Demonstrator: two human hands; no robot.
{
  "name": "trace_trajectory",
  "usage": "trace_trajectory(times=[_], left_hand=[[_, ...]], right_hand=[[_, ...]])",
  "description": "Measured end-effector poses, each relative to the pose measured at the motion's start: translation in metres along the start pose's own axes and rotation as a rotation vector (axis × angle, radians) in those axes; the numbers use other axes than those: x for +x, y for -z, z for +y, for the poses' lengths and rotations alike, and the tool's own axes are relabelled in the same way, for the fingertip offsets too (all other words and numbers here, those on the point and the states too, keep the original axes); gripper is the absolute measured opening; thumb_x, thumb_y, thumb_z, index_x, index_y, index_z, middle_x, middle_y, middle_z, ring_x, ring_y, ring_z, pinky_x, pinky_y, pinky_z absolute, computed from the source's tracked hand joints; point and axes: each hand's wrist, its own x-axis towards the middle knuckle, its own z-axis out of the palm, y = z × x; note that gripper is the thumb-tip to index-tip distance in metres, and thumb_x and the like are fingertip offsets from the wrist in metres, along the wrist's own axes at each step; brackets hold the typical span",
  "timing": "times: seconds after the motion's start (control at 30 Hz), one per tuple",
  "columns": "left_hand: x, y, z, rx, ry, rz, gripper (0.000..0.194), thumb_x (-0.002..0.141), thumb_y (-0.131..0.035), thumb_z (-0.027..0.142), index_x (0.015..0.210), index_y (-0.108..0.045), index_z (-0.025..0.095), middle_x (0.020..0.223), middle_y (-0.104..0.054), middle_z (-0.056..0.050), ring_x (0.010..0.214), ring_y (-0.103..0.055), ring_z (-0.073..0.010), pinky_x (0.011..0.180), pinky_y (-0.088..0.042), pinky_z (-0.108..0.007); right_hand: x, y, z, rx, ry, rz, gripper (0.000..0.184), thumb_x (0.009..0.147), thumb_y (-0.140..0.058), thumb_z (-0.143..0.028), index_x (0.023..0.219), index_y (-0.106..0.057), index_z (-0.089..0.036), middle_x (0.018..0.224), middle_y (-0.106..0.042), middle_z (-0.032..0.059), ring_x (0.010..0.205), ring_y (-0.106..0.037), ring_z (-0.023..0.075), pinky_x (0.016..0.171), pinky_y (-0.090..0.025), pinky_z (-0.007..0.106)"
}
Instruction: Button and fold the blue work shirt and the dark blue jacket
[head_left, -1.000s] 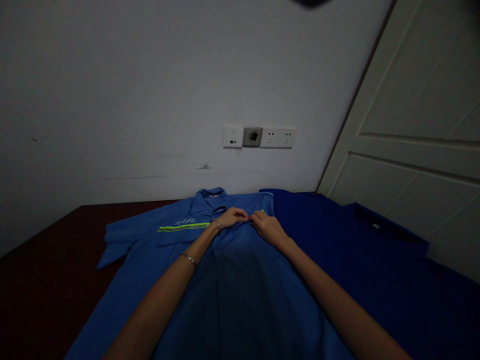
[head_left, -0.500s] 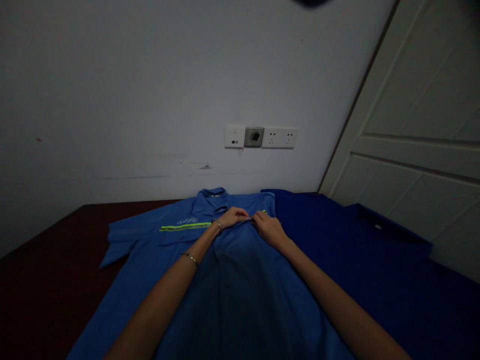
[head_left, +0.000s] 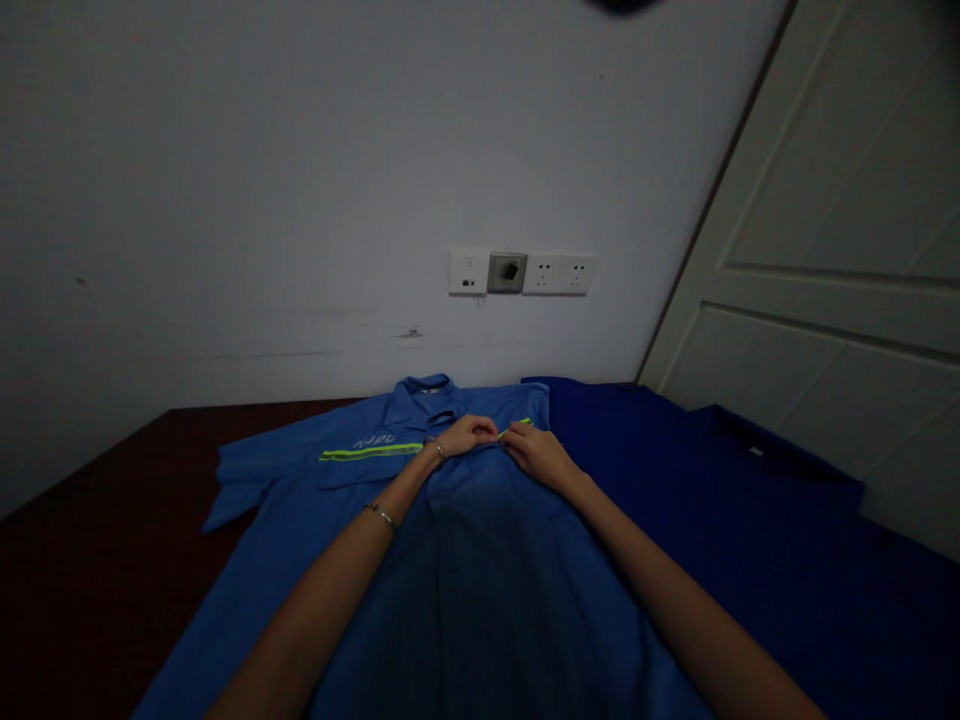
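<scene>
A light blue work shirt (head_left: 315, 500) with a yellow-green reflective stripe lies front up on a dark red table (head_left: 90, 540), its collar toward the wall. My left hand (head_left: 466, 435) and my right hand (head_left: 534, 452) meet at the shirt's front opening, at chest height just below the collar. Both have their fingers curled and pinched on the shirt's front edges. Thin bracelets circle my left wrist and forearm. What lies between the fingertips is too small to make out.
A darker blue garment (head_left: 712, 500) lies spread to the right of the shirt. A white wall with a row of sockets (head_left: 521, 273) stands behind the table. A white panelled door (head_left: 840, 260) is at the right.
Both hands stay at the same place on the shirt front. Only the view has shifted very slightly.
</scene>
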Motion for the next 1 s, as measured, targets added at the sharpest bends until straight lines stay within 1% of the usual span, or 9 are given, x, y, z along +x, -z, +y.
trace_trajectory(times=[0.13,0.23,0.3,0.37,0.63,0.73,0.83,0.93,1.0], left_hand=[[0.000,0.000,0.002,0.025,-0.013,0.011,0.016,0.071,-0.058,0.026,0.075,-0.060,0.011,0.066,-0.055,0.002,0.064,-0.047,-0.0089,0.063,-0.038,-0.019],[-0.001,-0.002,0.005,0.047,0.000,0.023,0.016,0.071,-0.058,0.027,0.075,-0.060,0.011,0.066,-0.055,0.002,0.064,-0.048,-0.0093,0.063,-0.038,-0.020],[-0.001,-0.003,0.007,0.052,0.012,0.034,0.016,0.071,-0.059,0.027,0.074,-0.061,0.011,0.067,-0.056,0.001,0.066,-0.049,-0.0100,0.064,-0.039,-0.020],[-0.002,-0.004,0.008,0.046,0.015,0.038,0.014,0.071,-0.059,0.025,0.074,-0.060,0.011,0.068,-0.057,0.001,0.067,-0.050,-0.0104,0.066,-0.039,-0.021],[-0.003,-0.007,0.008,0.043,0.031,0.058,0.010,0.070,-0.058,0.020,0.072,-0.061,0.011,0.066,-0.059,0.000,0.065,-0.051,-0.0105,0.068,-0.040,-0.022],[-0.003,-0.004,0.011,0.052,0.063,0.043,0.011,0.069,-0.058,0.019,0.073,-0.064,0.010,0.068,-0.061,0.000,0.066,-0.052,-0.0105,0.067,-0.040,-0.021],[-0.005,-0.002,0.016,0.083,0.123,0.037,0.019,0.068,-0.060,0.025,0.077,-0.067,0.009,0.070,-0.063,-0.001,0.064,-0.052,-0.0105,0.064,-0.039,-0.020],[-0.009,-0.003,0.024,0.142,0.211,0.055,0.032,0.065,-0.062,0.036,0.079,-0.069,0.009,0.065,-0.063,-0.001,0.058,-0.049,-0.0100,0.055,-0.037,-0.020],[-0.011,-0.006,0.029,0.173,0.240,0.069,0.034,0.064,-0.062,0.038,0.079,-0.070,0.008,0.063,-0.062,0.000,0.056,-0.047,-0.0096,0.052,-0.035,-0.019]], right_hand=[[0.001,-0.001,0.003,0.219,-0.138,-0.032,0.017,0.080,-0.048,-0.025,0.084,-0.064,-0.021,0.083,-0.064,0.0014,0.079,-0.056,0.0136,0.068,-0.039,0.022],[0.005,-0.008,0.006,0.374,-0.307,-0.003,0.027,0.082,-0.042,-0.034,0.082,-0.066,-0.019,0.078,-0.066,0.0024,0.072,-0.058,0.0137,0.063,-0.040,0.022],[0.007,-0.013,0.007,0.440,-0.352,0.018,0.030,0.082,-0.043,-0.036,0.084,-0.066,-0.018,0.078,-0.066,0.0032,0.071,-0.059,0.0133,0.062,-0.040,0.022],[0.008,-0.015,0.007,0.448,-0.345,0.006,0.027,0.081,-0.046,-0.036,0.085,-0.065,-0.018,0.079,-0.066,0.0030,0.071,-0.059,0.0130,0.061,-0.040,0.021],[0.009,-0.010,-0.004,0.257,-0.304,-0.026,0.020,0.084,-0.044,-0.029,0.084,-0.061,-0.018,0.082,-0.065,0.0053,0.075,-0.058,0.0137,0.063,-0.037,0.022],[0.010,-0.014,-0.001,0.286,-0.264,-0.025,0.019,0.083,-0.045,-0.027,0.083,-0.060,-0.016,0.083,-0.064,0.0057,0.075,-0.058,0.0131,0.064,-0.038,0.021],[0.012,-0.019,0.003,0.337,-0.245,0.016,0.018,0.081,-0.045,-0.024,0.082,-0.061,-0.016,0.083,-0.065,0.0053,0.073,-0.057,0.0131,0.065,-0.038,0.022],[0.014,-0.024,0.006,0.418,-0.279,0.037,0.017,0.078,-0.048,-0.020,0.079,-0.064,-0.015,0.078,-0.066,0.0049,0.071,-0.058,0.0137,0.065,-0.040,0.022],[0.015,-0.025,0.007,0.493,-0.320,0.033,0.017,0.075,-0.049,-0.018,0.077,-0.066,-0.014,0.074,-0.067,0.0046,0.068,-0.058,0.0135,0.063,-0.041,0.022]])
